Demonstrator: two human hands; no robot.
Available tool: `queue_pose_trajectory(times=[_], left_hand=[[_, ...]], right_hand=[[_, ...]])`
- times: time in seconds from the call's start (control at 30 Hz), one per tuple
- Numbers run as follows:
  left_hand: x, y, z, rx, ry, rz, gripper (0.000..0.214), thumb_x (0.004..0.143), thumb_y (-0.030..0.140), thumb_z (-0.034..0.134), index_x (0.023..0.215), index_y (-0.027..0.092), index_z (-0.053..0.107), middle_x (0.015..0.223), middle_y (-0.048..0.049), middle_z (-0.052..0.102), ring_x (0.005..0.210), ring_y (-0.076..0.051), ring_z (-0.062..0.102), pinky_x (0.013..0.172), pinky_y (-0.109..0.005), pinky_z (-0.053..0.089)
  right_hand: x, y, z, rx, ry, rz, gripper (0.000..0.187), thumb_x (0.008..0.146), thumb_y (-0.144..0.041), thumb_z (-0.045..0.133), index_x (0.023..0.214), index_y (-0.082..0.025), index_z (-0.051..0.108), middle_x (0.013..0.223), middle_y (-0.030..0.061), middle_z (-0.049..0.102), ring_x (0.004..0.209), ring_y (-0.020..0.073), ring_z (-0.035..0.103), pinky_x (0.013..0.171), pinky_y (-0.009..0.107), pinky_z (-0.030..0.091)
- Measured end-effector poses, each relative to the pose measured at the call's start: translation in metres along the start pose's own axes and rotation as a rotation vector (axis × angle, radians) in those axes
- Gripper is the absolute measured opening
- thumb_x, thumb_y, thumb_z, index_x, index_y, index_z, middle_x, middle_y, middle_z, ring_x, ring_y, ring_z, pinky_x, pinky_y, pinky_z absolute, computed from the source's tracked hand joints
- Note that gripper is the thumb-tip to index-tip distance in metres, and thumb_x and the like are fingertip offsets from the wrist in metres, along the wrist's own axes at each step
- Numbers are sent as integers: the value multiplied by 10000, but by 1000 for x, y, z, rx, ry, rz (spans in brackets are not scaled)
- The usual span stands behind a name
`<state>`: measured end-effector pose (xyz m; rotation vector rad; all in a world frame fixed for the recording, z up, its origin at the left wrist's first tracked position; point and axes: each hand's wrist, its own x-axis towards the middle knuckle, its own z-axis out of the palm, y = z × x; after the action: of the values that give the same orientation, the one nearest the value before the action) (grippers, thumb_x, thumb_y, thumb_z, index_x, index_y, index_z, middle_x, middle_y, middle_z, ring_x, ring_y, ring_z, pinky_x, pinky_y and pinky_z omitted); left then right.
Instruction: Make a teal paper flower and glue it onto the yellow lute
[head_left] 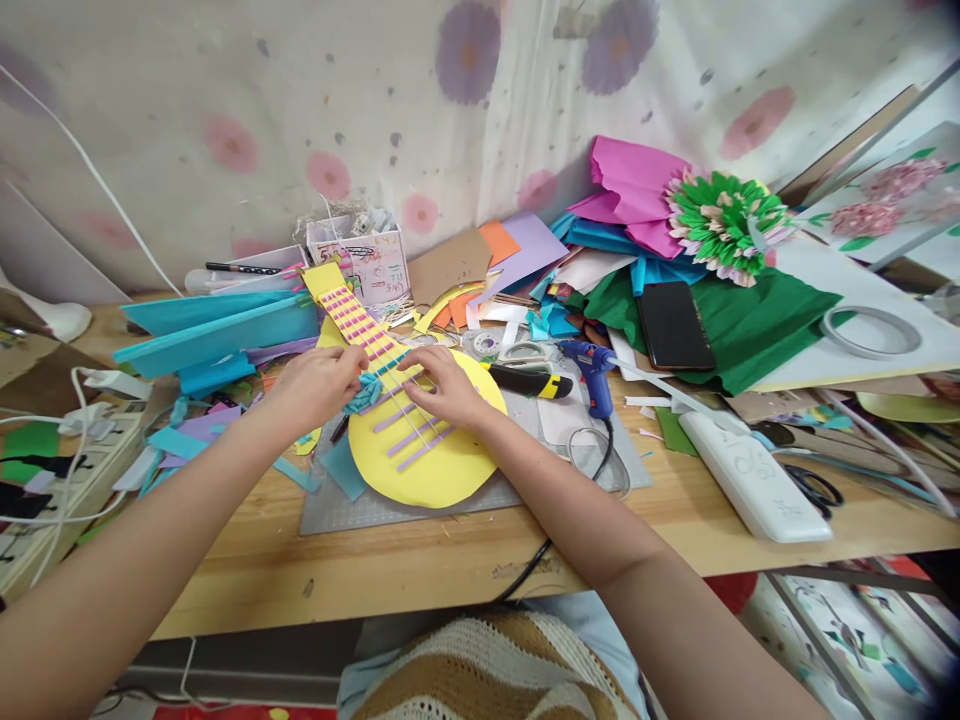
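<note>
A yellow paper guitar [442, 475] lies flat, its neck pointing away to the left, with purple strips and pale strings across it. My left hand [330, 380] is closed beside the neck's base, its fingertips at a crumpled piece of blue crepe paper [364, 394]. Between my hands runs a narrow blue paper strip [391, 366]. My right hand [444, 388] rests over the guitar's body, thumb and fingers drawn together at the strip's other end. The exact grip of the fingertips is partly hidden.
A grey cutting mat [322, 515] lies under the guitar. To its right are a yellow-black utility knife [529, 381], a blue glue gun [592, 375], a phone [676, 325] and a white power bank [754, 480]. Paper scraps, a green paper flower [727, 222] and a power strip [97, 440] crowd around.
</note>
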<state>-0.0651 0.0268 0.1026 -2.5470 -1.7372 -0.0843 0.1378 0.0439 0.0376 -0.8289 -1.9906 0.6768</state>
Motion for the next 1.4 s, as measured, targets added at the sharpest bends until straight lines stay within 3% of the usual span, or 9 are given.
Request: queue_pose_trajectory(times=[0.3,0.63,1.4], left_hand=[[0,-2,6,44,9,-11,241,691,183,504,925,222,541,807,-67,664,815,-276,623,613,-314,417],[-6,-2,-2,-65,14,31,268,673,139,521,924,229,538,763,-33,667,871,-264,602,682,-318,416],[-4,7,-6,48,-121,-22,300,775,155,425,1051,168,543,880,-109,645,941,-276,588,747,-356,447]], right_hand=[[1,2,1,-8,5,-1,208,725,-154,494,910,-212,567,1012,54,588,1030,201,504,926,361,391],[1,4,2,18,14,-4,245,692,-133,473,909,-190,572,1011,61,587,1033,198,498,934,349,385],[0,-2,0,37,-3,33,286,662,-128,427,902,-198,567,1006,60,574,1041,204,480,921,352,388]])
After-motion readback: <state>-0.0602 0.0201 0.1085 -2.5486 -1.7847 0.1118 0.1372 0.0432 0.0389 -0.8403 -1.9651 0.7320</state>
